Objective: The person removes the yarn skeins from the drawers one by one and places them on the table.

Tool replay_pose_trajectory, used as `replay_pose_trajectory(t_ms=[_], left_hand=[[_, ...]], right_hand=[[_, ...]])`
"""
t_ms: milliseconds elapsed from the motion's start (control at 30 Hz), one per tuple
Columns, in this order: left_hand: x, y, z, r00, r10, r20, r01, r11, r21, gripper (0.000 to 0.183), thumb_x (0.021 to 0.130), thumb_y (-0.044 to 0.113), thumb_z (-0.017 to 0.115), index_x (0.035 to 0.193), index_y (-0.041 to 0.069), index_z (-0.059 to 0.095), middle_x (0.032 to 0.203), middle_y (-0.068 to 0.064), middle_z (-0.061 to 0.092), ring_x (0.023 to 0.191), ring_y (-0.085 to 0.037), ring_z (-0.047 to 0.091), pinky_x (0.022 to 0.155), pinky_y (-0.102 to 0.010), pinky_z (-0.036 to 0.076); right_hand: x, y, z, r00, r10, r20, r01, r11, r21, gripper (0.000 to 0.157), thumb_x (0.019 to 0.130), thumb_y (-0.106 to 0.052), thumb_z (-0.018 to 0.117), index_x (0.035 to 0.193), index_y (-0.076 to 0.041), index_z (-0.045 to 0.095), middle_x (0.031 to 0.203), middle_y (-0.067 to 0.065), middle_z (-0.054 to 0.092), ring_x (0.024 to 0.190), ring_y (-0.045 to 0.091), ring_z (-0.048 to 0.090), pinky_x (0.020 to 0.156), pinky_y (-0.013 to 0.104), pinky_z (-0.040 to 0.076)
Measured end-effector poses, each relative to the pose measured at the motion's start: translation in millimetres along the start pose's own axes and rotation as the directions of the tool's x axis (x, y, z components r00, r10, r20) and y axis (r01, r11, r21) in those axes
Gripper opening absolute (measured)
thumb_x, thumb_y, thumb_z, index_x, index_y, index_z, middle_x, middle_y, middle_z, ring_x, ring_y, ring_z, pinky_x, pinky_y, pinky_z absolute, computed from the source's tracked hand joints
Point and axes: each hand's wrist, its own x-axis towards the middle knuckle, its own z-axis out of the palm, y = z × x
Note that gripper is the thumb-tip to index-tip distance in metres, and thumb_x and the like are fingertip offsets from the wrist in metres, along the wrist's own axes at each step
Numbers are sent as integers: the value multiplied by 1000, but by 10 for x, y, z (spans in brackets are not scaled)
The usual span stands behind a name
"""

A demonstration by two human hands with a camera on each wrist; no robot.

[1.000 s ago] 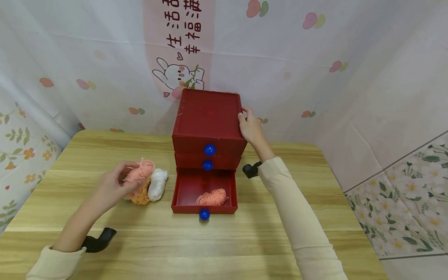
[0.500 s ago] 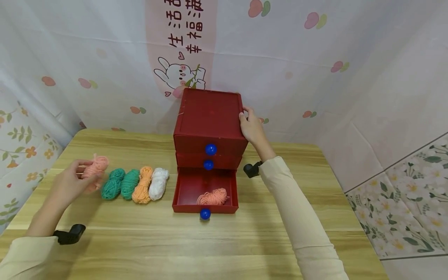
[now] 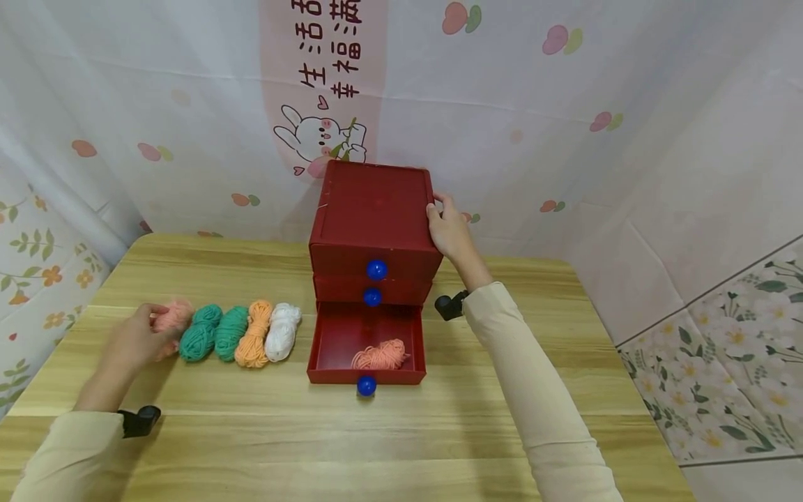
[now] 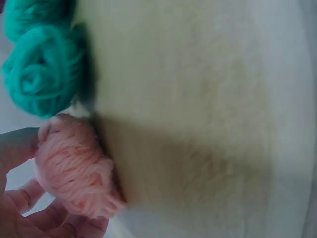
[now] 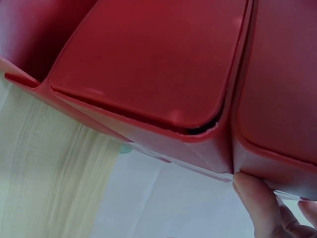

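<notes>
At the left end of a row of yarn skeins, my left hand holds a pink skein of yarn low over the table, thumb on one side and fingers on the other. Beside it lie two green skeins, then an orange skein and a white skein. A red drawer cabinet stands at the back, its bottom drawer pulled out with a coral skein inside. My right hand rests against the cabinet's upper right side, fingers extended; its fingertips touch the red wall in the right wrist view.
Blue ball knobs stick out from the drawer fronts; the upper two drawers are closed. The wooden table ends at a printed curtain behind the cabinet. Black wrist cameras sit on both wrists.
My left hand has carried the pink skein leftward past the row, then lowered it beside the outer green skein. My right hand has stayed on the cabinet.
</notes>
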Motion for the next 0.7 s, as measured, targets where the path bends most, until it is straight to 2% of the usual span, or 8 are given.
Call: replay_pose_trajectory(t_ms=[233,433,567,700], left_hand=[[-3,48,67,1000,5,6,-5,1000,-1,46,91,20,54,118,-15,40,102,-41,50,84,-49,53,65,-50,42],[-33,100,98,1000,16,-3,-16,1000,-6,45,90,17,54,118,-16,40,105,-43,49,86,-51,52,67,-52,42],[-45,131,82,999,24,20,-24,1000,-2,45,91,18,53,118,-17,40,106,-43,48,88,-51,52,68,-52,43],[-49,168,10,996,24,89,-25,1000,9,51,95,23,49,121,-19,37,111,-45,47,94,-54,51,72,-55,44]], right_hand=[[4,3,13,1000,-6,-3,6,1000,5,50,101,-33,29,146,-13,24,118,18,56,105,29,55,91,44,43],[3,14,18,1000,-5,-8,5,1000,5,50,101,-34,30,146,-13,25,118,18,56,104,30,55,91,44,43],[2,18,19,1000,4,-4,-4,1000,3,50,101,-34,29,147,-14,25,118,18,56,104,29,55,91,43,43],[8,18,21,1000,3,-4,-3,1000,6,50,101,-34,30,146,-14,25,119,18,55,105,29,55,92,44,42]])
